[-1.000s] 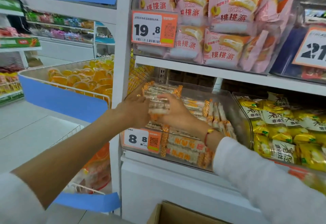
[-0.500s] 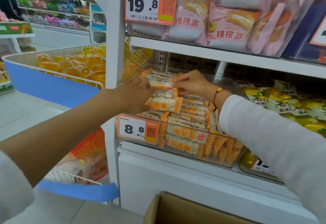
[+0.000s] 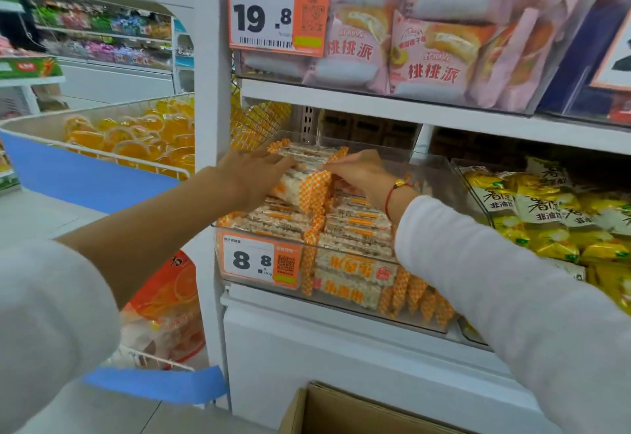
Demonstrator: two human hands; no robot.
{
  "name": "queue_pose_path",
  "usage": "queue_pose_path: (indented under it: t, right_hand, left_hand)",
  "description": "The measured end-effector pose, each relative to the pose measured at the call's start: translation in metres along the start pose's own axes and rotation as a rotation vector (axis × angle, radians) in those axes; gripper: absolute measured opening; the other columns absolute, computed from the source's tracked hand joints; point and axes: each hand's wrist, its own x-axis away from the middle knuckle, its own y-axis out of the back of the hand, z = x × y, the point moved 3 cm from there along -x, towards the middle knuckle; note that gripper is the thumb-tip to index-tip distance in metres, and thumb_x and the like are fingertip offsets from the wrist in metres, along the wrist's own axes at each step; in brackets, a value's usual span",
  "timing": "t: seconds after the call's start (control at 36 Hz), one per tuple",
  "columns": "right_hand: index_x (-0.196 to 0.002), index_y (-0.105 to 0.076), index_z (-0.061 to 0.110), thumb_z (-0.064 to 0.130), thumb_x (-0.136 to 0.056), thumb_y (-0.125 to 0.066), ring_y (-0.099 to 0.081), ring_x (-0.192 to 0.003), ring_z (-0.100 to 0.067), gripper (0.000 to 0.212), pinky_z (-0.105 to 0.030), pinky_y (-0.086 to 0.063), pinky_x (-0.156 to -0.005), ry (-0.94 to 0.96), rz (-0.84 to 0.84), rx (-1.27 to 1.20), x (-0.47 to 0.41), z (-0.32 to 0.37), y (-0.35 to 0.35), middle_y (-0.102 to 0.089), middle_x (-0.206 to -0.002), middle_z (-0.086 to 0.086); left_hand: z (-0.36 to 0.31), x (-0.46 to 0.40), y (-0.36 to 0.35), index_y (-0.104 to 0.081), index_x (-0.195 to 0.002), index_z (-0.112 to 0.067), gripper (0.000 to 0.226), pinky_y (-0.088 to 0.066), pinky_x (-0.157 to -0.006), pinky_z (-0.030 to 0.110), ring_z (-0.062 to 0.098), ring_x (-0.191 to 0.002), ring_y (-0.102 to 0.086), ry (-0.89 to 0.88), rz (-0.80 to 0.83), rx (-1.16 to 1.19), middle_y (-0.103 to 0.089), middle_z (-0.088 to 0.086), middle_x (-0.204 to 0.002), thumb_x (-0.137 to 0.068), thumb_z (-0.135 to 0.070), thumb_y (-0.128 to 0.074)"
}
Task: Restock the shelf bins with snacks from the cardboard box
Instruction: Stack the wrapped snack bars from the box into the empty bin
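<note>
We are working at the clear bin (image 3: 440,174) under the pink pies (image 3: 440,57), box (image 3: 345,409) below it. Our left hand (image 3: 252,174) is lying flat-fingered against the raised snack packs (image 3: 304,174); our right hand (image 3: 362,170) is pinching their orange end. They are looking light, crinkly, brittle inside, so we are judging the sealed ends the safest hold.

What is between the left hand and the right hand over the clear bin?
In the head view, orange-checked snack packs lie between the left hand and the right hand, stacked at the top of the clear bin. Both hands touch them.
</note>
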Motion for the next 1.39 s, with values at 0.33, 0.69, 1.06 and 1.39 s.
queue_pose_path:
  t: [0.33, 0.69, 1.06, 1.39]
  right_hand:
    - [-0.112, -0.067, 0.009, 0.024, -0.09, -0.067, -0.063, -0.064, -0.013, 0.027, -0.028, -0.058, -0.076, -0.019, 0.118, -0.006, 0.02, -0.011, 0.017, -0.067, -0.086, -0.007]
    - [-0.088, -0.078, 0.014, 0.026, -0.085, -0.072, -0.068, -0.079, -0.01, 0.014, -0.031, -0.057, -0.079, 0.409, -0.333, 0.079, 0.018, -0.017, 0.034, -0.075, -0.084, 0.0]
    - [-0.124, -0.064, 0.021, 0.021, -0.081, -0.074, -0.045, -0.123, -0.019, 0.045, -0.018, -0.03, -0.099, 0.65, 0.348, 0.68, 0.017, 0.001, 0.007, -0.05, -0.131, -0.006]
    - [-0.121, -0.063, 0.017, 0.02, -0.084, -0.074, -0.061, -0.086, -0.012, 0.039, -0.021, -0.051, -0.076, 0.644, 0.123, 0.489, -0.002, -0.002, -0.001, -0.066, -0.099, -0.002]
  left_hand:
    - [-0.011, 0.028, 0.004, -0.016, -0.149, -0.018, 0.065, -0.039, -0.106, 0.042, 0.027, -0.14, -0.025, 0.0, 0.004, -0.087, -0.027, 0.006, -0.152, -0.097, -0.04, -0.048]
    - [-0.01, 0.028, 0.013, -0.034, -0.143, -0.025, 0.066, -0.049, -0.087, 0.037, 0.022, -0.127, -0.047, 0.046, -0.069, -0.055, -0.046, 0.0, -0.142, -0.086, -0.027, -0.069]
    - [-0.01, 0.029, 0.023, -0.043, -0.134, -0.019, 0.046, -0.042, -0.071, 0.032, 0.023, -0.11, -0.058, 0.019, -0.049, -0.203, -0.057, 0.0, -0.127, -0.092, -0.03, -0.06]
    - [-0.009, 0.039, 0.027, -0.03, -0.144, -0.021, 0.055, -0.046, -0.089, 0.038, 0.023, -0.127, -0.046, -0.004, 0.013, -0.155, -0.048, 0.0, -0.139, -0.096, -0.03, -0.055]
